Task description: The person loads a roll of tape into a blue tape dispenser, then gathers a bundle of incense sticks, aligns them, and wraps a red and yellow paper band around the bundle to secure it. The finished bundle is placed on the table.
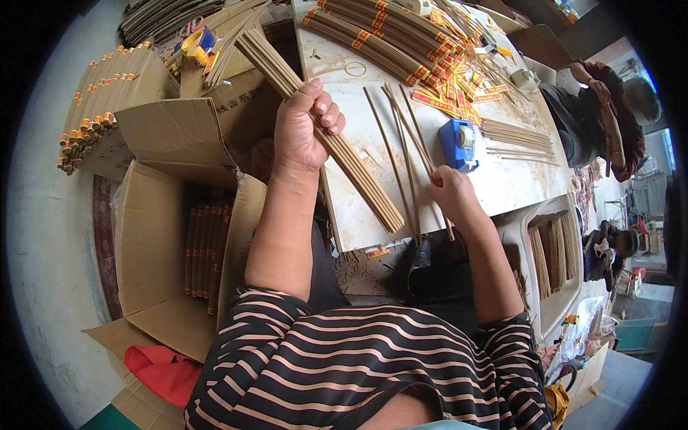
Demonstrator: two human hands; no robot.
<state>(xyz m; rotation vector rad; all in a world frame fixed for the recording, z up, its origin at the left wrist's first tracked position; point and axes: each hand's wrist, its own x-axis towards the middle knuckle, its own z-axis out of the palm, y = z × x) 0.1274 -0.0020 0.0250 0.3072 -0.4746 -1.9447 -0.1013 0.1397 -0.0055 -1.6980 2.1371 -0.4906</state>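
My left hand (302, 129) is closed round a thick bundle of brown incense sticks (364, 178), held slanting above the table's near left part. My right hand (453, 195) is lower on the right, over the table's front part. Its fingers are pinched together at an incense stick (418, 127), whose lower end comes out below the hand. A few other loose incense sticks (389, 135) lie between the two hands. Just beyond my right hand stands a blue tape dispenser (450, 136) with a roll of clear tape.
Banded incense bundles (373, 39) and red-and-yellow paper labels (459, 89) cover the white table's (344, 229) far side. More sticks (519, 135) lie right. An open cardboard box (150, 244) with bundles stands left; a white crate (527, 236) stands right. Another person (602, 115) is at far right.
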